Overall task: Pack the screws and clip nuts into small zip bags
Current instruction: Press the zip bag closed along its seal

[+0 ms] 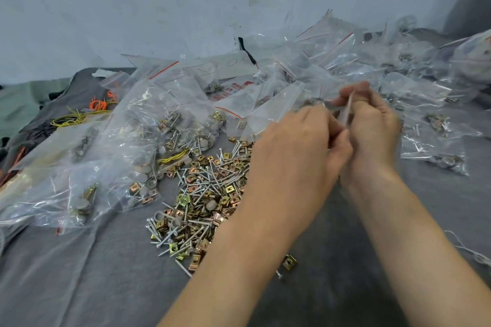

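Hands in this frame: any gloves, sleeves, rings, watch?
No to all four. The left hand and right hand are both bare, with no gloves and no rings visible. The forearms are uncovered down to the frame edge, with no sleeves, watch or wristband in view. No markings or tape show on either hand.

Two hands meet above a grey cloth (pixel 79 273). The left hand (pixel 300 146) and right hand (pixel 372 127) pinch a small zip bag (pixel 348 111) between their fingertips; its contents are blurred, possibly a few metal parts. Left of the forearms lies a loose pile of screws and clip nuts (pixel 207 194), with one stray clip nut (pixel 289 262) apart from it. Clear bags (pixel 119 141) spread across the left; filled bags (pixel 438 127) lie at right. Yellow wires (pixel 77 117) and orange wires (pixel 98 103) rest far left, before a scuffed pale wall (pixel 132 8).
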`<state>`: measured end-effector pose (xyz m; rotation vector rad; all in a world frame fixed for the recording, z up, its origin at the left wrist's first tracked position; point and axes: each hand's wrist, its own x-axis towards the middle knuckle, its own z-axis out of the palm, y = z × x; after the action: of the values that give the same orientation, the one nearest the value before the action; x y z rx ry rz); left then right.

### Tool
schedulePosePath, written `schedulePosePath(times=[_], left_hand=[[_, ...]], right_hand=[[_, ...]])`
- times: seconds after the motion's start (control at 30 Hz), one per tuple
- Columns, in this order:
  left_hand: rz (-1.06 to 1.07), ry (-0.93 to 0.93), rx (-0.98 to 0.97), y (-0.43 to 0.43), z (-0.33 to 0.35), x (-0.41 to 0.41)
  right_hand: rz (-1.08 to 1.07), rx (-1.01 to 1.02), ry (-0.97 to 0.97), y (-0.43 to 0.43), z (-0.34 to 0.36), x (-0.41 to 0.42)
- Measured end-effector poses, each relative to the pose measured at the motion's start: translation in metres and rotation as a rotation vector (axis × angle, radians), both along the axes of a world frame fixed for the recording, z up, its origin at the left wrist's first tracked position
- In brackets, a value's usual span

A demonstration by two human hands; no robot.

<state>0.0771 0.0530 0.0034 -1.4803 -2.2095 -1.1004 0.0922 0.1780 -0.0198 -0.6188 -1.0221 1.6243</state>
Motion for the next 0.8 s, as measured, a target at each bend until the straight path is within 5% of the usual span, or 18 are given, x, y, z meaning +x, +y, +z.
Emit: schedulePosePath(times=[0.13,0.37,0.53,0.8], left_hand=[[-0.026,-0.006,0.079,-0.009,-0.002,0.001],[0.103,-0.080,0.177,-0.015,0.003,-0.032],[0.114,-0.079,0.120,-0.008,0.003,-0.032],[0.122,-0.114,0.109,-0.012,0.007,-0.038]], right_hand=[[-0.029,-0.104,-0.050,0.027,0.001,0.011],[0.179,0.566,-0.161,0.002,0.001,0.011],[0.315,0.485,-0.019,-0.015,-0.002,0.006],[0.285,0.487,-0.055,-0.022,-0.004,0.001]])
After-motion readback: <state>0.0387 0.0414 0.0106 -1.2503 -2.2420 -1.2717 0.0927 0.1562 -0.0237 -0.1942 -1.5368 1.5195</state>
